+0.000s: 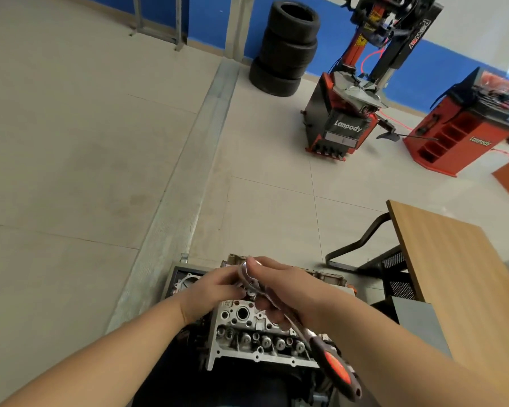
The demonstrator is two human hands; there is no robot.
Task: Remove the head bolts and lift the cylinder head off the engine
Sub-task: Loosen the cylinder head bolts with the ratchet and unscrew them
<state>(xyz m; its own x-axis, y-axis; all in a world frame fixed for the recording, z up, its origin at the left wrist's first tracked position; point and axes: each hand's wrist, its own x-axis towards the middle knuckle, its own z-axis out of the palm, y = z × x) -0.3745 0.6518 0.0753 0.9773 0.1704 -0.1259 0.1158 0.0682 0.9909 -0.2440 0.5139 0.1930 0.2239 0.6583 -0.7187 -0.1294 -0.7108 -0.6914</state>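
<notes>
The aluminium cylinder head sits on the engine at the bottom centre, its valve springs and bolt holes showing. My right hand grips the chrome shaft of a ratchet wrench, thumb on the ratchet's head; the red and black handle slants down to the right. My left hand curls its fingers around the underside of the ratchet's head, just above the cylinder head. Both hands hide whatever is fitted there and the bolt below.
A wooden table with a black metal frame stands close on the right. On the tiled floor beyond are stacked tyres, a tyre changer and a red wheel balancer. A metal floor channel runs diagonally away.
</notes>
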